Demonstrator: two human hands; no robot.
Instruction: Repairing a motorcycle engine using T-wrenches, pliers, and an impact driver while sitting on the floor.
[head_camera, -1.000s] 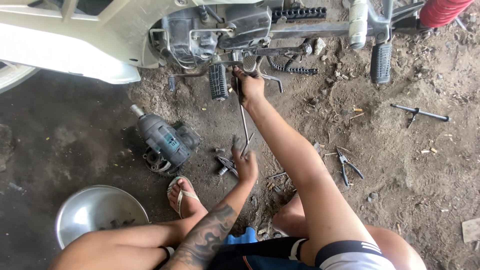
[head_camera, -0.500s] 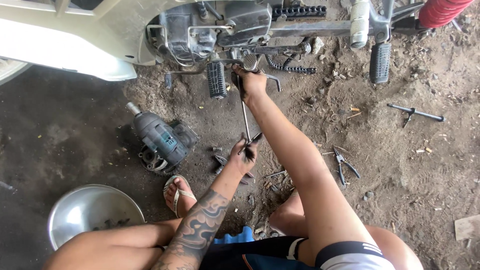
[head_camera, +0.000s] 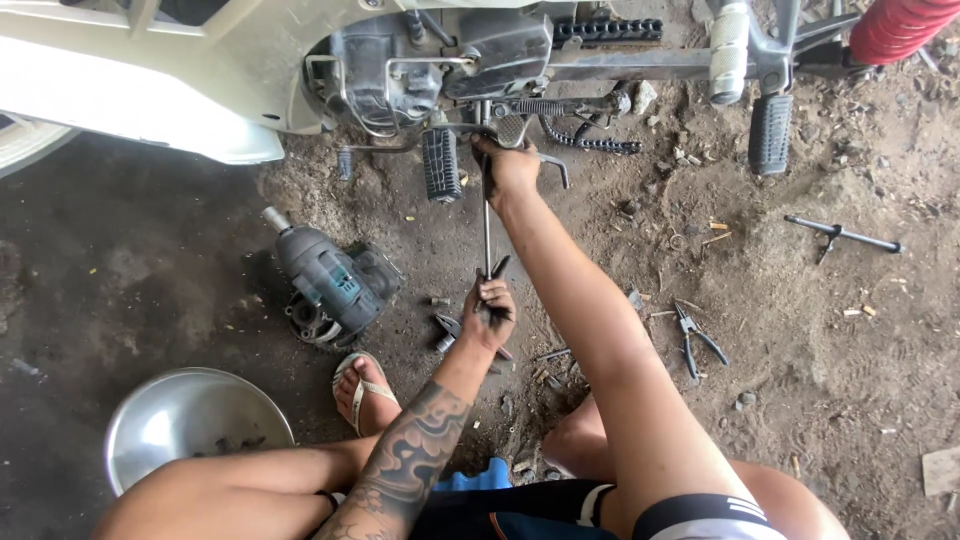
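I squat on dirt ground beside a white motorcycle (head_camera: 200, 70). My right hand (head_camera: 510, 165) reaches up under the engine (head_camera: 400, 60), gripping the far end of a long thin metal T-handle wrench (head_camera: 487, 225) near the left footpeg (head_camera: 440, 165). My tattooed left hand (head_camera: 487, 315) is closed around the wrench's near handle end. The wrench runs straight between both hands. Its tip at the engine is hidden by my right hand.
A teal and black impact wrench (head_camera: 330, 280) lies left of my hands. A steel bowl (head_camera: 195, 425) sits at lower left, by my sandalled foot (head_camera: 360, 385). Pliers (head_camera: 695, 340) and a T-wrench (head_camera: 840, 235) lie on the dirt at right. Small parts are scattered near my left hand.
My left hand has lifted off the ground tools and taken hold of the wrench's near end. My right hand stays at the engine.
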